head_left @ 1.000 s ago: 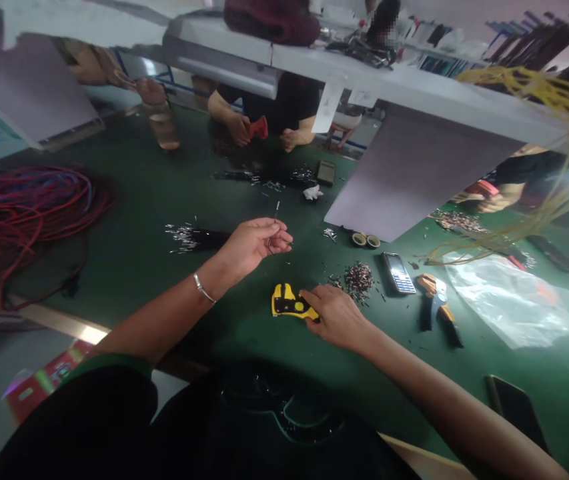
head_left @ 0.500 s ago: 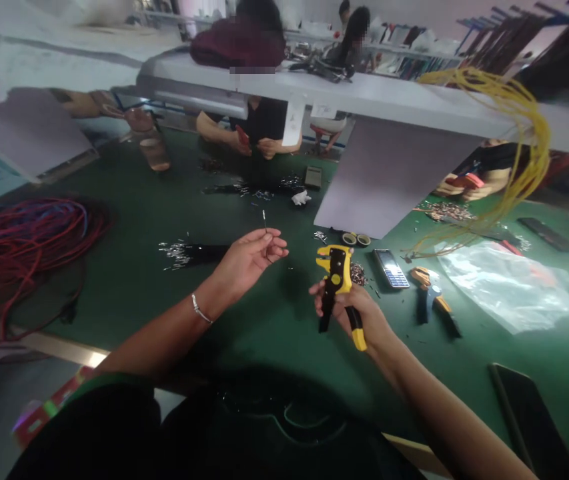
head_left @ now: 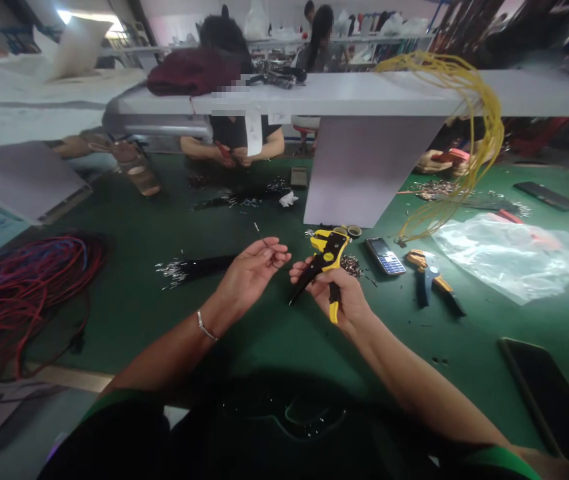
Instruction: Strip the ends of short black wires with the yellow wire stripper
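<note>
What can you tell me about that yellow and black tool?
The yellow and black tool looks like a wire stripper, seemingly metal with plastic-like grips. It has a notched yellow head, a round yellow disc near its middle and two spread handles, one black, one partly yellow near its end. The right hand holds it above the green table, tilted, head pointing away from the person. Its jaws touch no wire that I can make out.

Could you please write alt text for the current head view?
The left hand holds a thin wire and the right hand a yellow-and-black wire stripper, above a green table with a keypad phone and tangled red wires.
</note>
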